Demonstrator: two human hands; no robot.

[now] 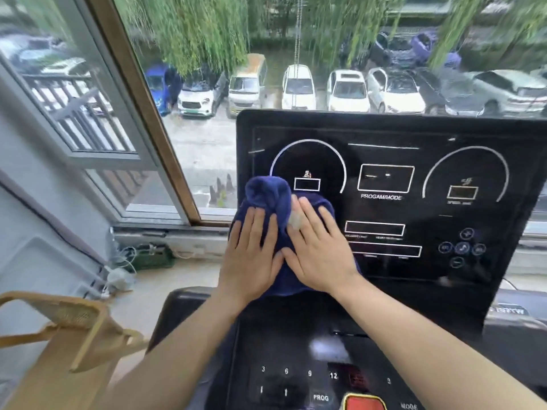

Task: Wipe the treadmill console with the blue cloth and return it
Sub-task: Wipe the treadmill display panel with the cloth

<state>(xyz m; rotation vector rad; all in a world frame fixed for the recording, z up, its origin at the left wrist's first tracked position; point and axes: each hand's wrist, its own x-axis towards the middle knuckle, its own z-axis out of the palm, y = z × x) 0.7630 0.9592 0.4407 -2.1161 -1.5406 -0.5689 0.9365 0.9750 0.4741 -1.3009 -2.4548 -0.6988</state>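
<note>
Fingers point(256, 226) of left hand point(251, 258) straight and a little spread, pressed flat on the blue cloth point(266, 193), curled round nothing. Fingers point(309, 216) of right hand point(321, 258) just as straight and spread, laid flat on the cloth's right part. Thumbs angled inward, almost meeting over the cloth's middle. No pinching or gripping by either hand; palms down, both bare forearms reaching up from the bottom edge.

Cloth dark blue and bunched, caught between both hands and the console point(384, 137), at the lower left corner of its upright black screen. One thick fold sticking up past the left fingertips, covering the bottom left of the console's left dial point(307, 161). Lower hem hanging just under the wrists, at the screen's bottom edge.

Across the rest of the console: white outlined boxes, the label "PROGAM/MODE", a second dial on the right. Below the console screen, a flat keypad point(296, 377) with numbers 3, 6, 9, 12 and a red button point(364, 402).

Left of the console, a tan plastic frame point(88, 327) and tangled cables point(127, 258) by the sill. Behind the console, a window point(142, 119) over parked cars point(297, 87).
</note>
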